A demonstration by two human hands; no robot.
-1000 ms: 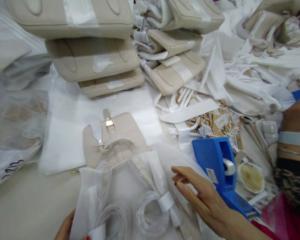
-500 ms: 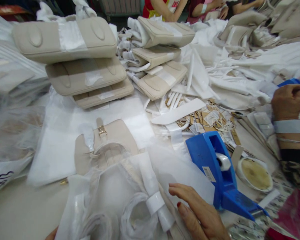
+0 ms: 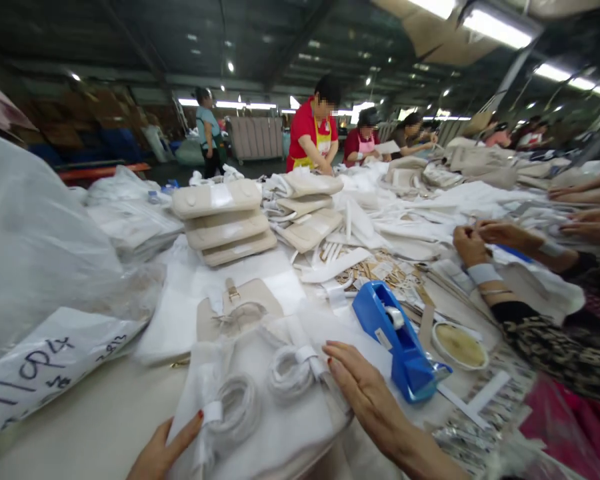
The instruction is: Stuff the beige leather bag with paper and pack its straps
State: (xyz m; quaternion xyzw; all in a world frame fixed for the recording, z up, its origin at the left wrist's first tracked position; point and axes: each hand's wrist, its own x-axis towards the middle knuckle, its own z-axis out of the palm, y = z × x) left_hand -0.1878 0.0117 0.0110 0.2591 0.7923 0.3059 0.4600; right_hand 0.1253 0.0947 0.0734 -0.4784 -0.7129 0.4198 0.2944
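Observation:
In front of me lies a beige bag (image 3: 295,417) under thin white wrapping, with two white-wrapped coiled straps (image 3: 290,370) on top. My left hand (image 3: 163,447) rests at the bag's left side, a fingertip beside the left coil and the fingers apart. Along the right edge lies my right hand (image 3: 367,393), its fingers stretched out and touching the wrapping. Just beyond the bag, a beige flap piece with a buckle (image 3: 250,300) sits on white sheets. A blue tape dispenser (image 3: 395,340) stands right of my right hand.
Stacked beige bags (image 3: 225,230) stand behind, with a second stack (image 3: 310,220) beside them. Cardboard tags (image 3: 380,270) and a round tub (image 3: 460,345) lie to the right. A marked plastic sack (image 3: 55,360) fills the left. A co-worker's hands (image 3: 473,240) work at right.
The view has tilted up and widened, showing people and the hall. More of my left hand is visible at the bag's left side. My right hand lies flatter along the right edge.

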